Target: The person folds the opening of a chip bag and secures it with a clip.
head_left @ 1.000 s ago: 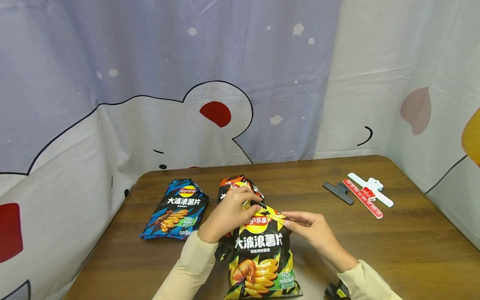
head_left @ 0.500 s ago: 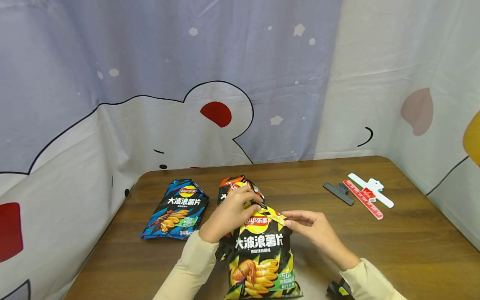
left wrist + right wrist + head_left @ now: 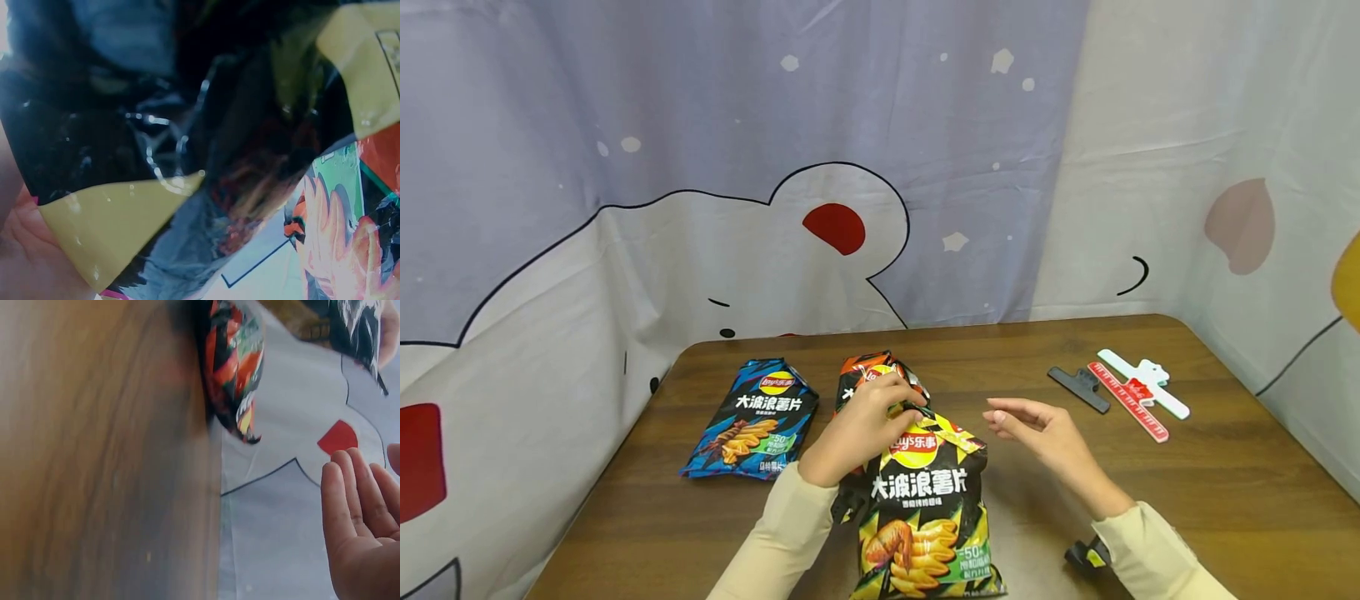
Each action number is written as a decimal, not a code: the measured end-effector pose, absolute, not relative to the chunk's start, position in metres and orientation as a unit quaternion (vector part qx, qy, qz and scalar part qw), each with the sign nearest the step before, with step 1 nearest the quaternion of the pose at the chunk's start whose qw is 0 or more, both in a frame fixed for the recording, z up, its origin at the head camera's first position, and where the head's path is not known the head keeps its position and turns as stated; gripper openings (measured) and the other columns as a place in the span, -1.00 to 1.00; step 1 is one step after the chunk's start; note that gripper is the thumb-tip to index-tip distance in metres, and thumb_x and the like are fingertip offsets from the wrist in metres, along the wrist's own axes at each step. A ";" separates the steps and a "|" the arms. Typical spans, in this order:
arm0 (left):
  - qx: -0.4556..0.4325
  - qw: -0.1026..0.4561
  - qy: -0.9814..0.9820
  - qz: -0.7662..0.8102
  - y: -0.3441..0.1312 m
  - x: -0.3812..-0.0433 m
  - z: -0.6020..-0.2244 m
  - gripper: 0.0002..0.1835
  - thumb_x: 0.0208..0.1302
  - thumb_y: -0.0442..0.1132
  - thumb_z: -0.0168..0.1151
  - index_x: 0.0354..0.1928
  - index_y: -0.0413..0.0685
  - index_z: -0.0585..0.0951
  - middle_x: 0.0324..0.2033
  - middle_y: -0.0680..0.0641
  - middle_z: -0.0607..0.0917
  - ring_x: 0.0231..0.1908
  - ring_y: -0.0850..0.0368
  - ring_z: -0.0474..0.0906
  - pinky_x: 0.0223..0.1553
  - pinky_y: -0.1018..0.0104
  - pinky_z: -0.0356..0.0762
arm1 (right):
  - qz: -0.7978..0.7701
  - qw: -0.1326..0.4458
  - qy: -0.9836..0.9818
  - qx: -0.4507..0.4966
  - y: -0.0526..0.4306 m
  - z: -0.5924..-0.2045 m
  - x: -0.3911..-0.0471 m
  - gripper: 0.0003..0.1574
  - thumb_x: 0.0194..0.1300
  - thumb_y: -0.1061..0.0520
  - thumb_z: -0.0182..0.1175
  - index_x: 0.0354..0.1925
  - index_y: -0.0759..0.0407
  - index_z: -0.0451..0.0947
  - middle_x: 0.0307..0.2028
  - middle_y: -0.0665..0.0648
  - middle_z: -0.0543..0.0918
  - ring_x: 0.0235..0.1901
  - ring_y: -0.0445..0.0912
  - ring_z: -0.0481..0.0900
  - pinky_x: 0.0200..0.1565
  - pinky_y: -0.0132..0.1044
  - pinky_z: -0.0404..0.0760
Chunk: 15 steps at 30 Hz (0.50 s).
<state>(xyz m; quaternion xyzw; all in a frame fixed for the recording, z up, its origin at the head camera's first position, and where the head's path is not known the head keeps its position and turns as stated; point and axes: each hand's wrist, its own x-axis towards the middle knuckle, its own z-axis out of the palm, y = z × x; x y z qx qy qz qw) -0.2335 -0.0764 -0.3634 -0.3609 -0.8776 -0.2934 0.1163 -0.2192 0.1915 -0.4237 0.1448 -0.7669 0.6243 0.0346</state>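
A black and yellow bag of potato chips (image 3: 917, 492) is held up at the table's front middle, its top folded over. My left hand (image 3: 865, 425) pinches its top left corner. In the left wrist view, the bag's crinkled back (image 3: 112, 225) fills most of the picture and part of the hand (image 3: 25, 256) shows at the edge. My right hand (image 3: 1048, 437) hovers just right of the bag's top, apart from it. Its fingers (image 3: 353, 494) are fairly straight and hold nothing. A red and black chip bag (image 3: 868, 367) stands behind, partly hidden by my left hand.
A blue and black chip bag (image 3: 756, 421) lies at the left of the wooden table (image 3: 647, 517). At the back right lie a black clip (image 3: 1078, 387), a red ruler-like clip (image 3: 1127, 400) and a white clip (image 3: 1150, 382). A patterned curtain (image 3: 955, 167) hangs behind.
My right hand has let go of the bag's top right corner and moved slightly right. The freed corner now sticks out. My left hand keeps its hold.
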 end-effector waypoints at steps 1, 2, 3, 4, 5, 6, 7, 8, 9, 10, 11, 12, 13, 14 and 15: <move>-0.361 0.117 -0.877 -0.293 -0.076 -0.233 -0.363 -0.85 0.25 -0.27 0.29 -0.15 -0.06 0.72 -0.35 0.05 0.60 -0.45 0.27 0.34 -0.40 0.45 0.36 | 0.622 0.037 -0.769 0.140 0.193 -0.424 -0.221 -0.54 0.35 0.13 0.19 0.10 0.41 0.52 -0.16 0.11 0.76 -0.22 -0.22 0.72 -0.10 -0.17 0.66; -0.362 0.118 -0.877 -0.294 -0.076 -0.233 -0.364 -0.85 0.25 -0.27 0.29 -0.15 -0.06 0.72 -0.35 0.06 0.60 -0.45 0.27 0.34 -0.40 0.45 0.36 | 0.619 0.039 -0.772 0.135 0.195 -0.424 -0.222 -0.54 0.35 0.12 0.20 0.10 0.41 0.52 -0.15 0.12 0.75 -0.22 -0.25 0.71 -0.10 -0.19 0.66; -0.362 0.117 -0.877 -0.295 -0.076 -0.233 -0.364 -0.85 0.25 -0.27 0.29 -0.16 -0.06 0.73 -0.35 0.06 0.60 -0.45 0.28 0.34 -0.40 0.46 0.36 | 0.616 0.041 -0.776 0.131 0.197 -0.425 -0.224 -0.53 0.34 0.11 0.20 0.11 0.40 0.52 -0.13 0.16 0.74 -0.22 -0.28 0.70 -0.10 -0.20 0.66; -0.362 0.118 -0.876 -0.296 -0.076 -0.233 -0.364 -0.85 0.25 -0.27 0.29 -0.16 -0.06 0.73 -0.35 0.06 0.60 -0.45 0.27 0.34 -0.40 0.46 0.36 | 0.610 0.043 -0.781 0.126 0.198 -0.425 -0.225 -0.53 0.34 0.10 0.20 0.11 0.38 0.52 -0.11 0.18 0.73 -0.21 -0.30 0.69 -0.09 -0.22 0.66; -0.363 0.117 -0.875 -0.297 -0.076 -0.234 -0.364 -0.85 0.25 -0.28 0.29 -0.16 -0.06 0.73 -0.35 0.06 0.60 -0.45 0.27 0.34 -0.40 0.46 0.36 | 0.605 0.046 -0.786 0.121 0.200 -0.425 -0.227 -0.52 0.35 0.08 0.20 0.11 0.36 0.53 -0.09 0.23 0.72 -0.21 -0.32 0.69 -0.09 -0.24 0.66; -0.364 0.118 -0.875 -0.298 -0.076 -0.234 -0.364 -0.85 0.25 -0.28 0.29 -0.16 -0.06 0.72 -0.35 0.06 0.60 -0.46 0.27 0.34 -0.41 0.46 0.36 | 0.597 0.050 -0.792 0.115 0.201 -0.425 -0.228 -0.52 0.35 0.06 0.20 0.12 0.33 0.53 -0.06 0.26 0.70 -0.19 -0.31 0.68 -0.08 -0.29 0.65; -0.364 0.118 -0.874 -0.298 -0.077 -0.234 -0.364 -0.85 0.25 -0.28 0.29 -0.16 -0.06 0.72 -0.35 0.06 0.60 -0.46 0.27 0.34 -0.41 0.47 0.36 | 0.589 0.053 -0.799 0.110 0.202 -0.425 -0.229 -0.52 0.35 0.03 0.20 0.12 0.30 0.54 -0.05 0.27 0.70 -0.16 -0.30 0.68 -0.08 -0.33 0.64; -0.365 0.118 -0.874 -0.299 -0.076 -0.234 -0.364 -0.86 0.25 -0.28 0.29 -0.16 -0.06 0.72 -0.35 0.06 0.60 -0.46 0.27 0.33 -0.42 0.47 0.36 | 0.581 0.055 -0.805 0.104 0.204 -0.425 -0.230 -0.51 0.34 0.01 0.20 0.12 0.27 0.55 -0.03 0.28 0.69 -0.15 -0.30 0.68 -0.08 -0.37 0.63; -0.365 0.118 -0.874 -0.299 -0.076 -0.233 -0.364 -0.86 0.25 -0.28 0.30 -0.16 -0.06 0.72 -0.35 0.06 0.60 -0.46 0.28 0.33 -0.42 0.47 0.36 | 0.574 0.058 -0.811 0.100 0.205 -0.425 -0.231 -0.51 0.34 -0.01 0.20 0.12 0.24 0.55 -0.02 0.27 0.68 -0.14 -0.32 0.67 -0.09 -0.41 0.61; -0.365 0.118 -0.874 -0.299 -0.077 -0.233 -0.365 -0.86 0.25 -0.28 0.30 -0.16 -0.06 0.72 -0.36 0.06 0.60 -0.47 0.28 0.33 -0.42 0.47 0.36 | 0.566 0.061 -0.816 0.096 0.207 -0.425 -0.232 -0.51 0.34 -0.02 0.21 0.12 0.22 0.56 -0.03 0.25 0.69 -0.14 -0.33 0.66 -0.09 -0.45 0.59; -0.365 0.118 -0.873 -0.299 -0.077 -0.233 -0.365 -0.86 0.25 -0.28 0.29 -0.16 -0.06 0.72 -0.36 0.06 0.59 -0.47 0.28 0.32 -0.43 0.47 0.36 | 0.559 0.065 -0.822 0.092 0.208 -0.425 -0.234 -0.52 0.33 -0.03 0.21 0.12 0.20 0.57 -0.03 0.22 0.70 -0.14 -0.35 0.66 -0.10 -0.49 0.57; -0.366 0.118 -0.873 -0.300 -0.077 -0.233 -0.365 -0.86 0.25 -0.28 0.30 -0.16 -0.06 0.72 -0.36 0.06 0.59 -0.47 0.28 0.32 -0.43 0.47 0.36 | 0.554 0.070 -0.824 0.091 0.210 -0.425 -0.235 -0.52 0.33 -0.03 0.21 0.12 0.19 0.57 -0.04 0.21 0.70 -0.14 -0.37 0.65 -0.11 -0.52 0.55; -0.366 0.117 -0.873 -0.301 -0.077 -0.233 -0.365 -0.86 0.25 -0.28 0.30 -0.16 -0.06 0.72 -0.36 0.06 0.59 -0.47 0.29 0.32 -0.43 0.47 0.36 | 0.552 0.076 -0.825 0.092 0.211 -0.425 -0.237 -0.52 0.33 -0.02 0.22 0.12 0.20 0.57 -0.04 0.23 0.70 -0.15 -0.40 0.64 -0.12 -0.52 0.56; -0.366 0.116 -0.873 -0.301 -0.077 -0.233 -0.365 -0.86 0.25 -0.28 0.29 -0.16 -0.06 0.72 -0.36 0.06 0.59 -0.47 0.29 0.32 -0.43 0.48 0.36 | 0.549 0.083 -0.826 0.095 0.213 -0.426 -0.239 -0.53 0.33 0.00 0.22 0.11 0.22 0.57 -0.04 0.26 0.70 -0.17 -0.43 0.63 -0.12 -0.53 0.56; -0.366 0.116 -0.873 -0.301 -0.077 -0.233 -0.365 -0.86 0.25 -0.28 0.29 -0.16 -0.07 0.73 -0.36 0.06 0.59 -0.47 0.29 0.32 -0.43 0.48 0.36 | 0.545 0.090 -0.828 0.098 0.215 -0.427 -0.241 -0.53 0.34 0.01 0.22 0.11 0.24 0.57 -0.04 0.28 0.69 -0.18 -0.46 0.62 -0.12 -0.55 0.55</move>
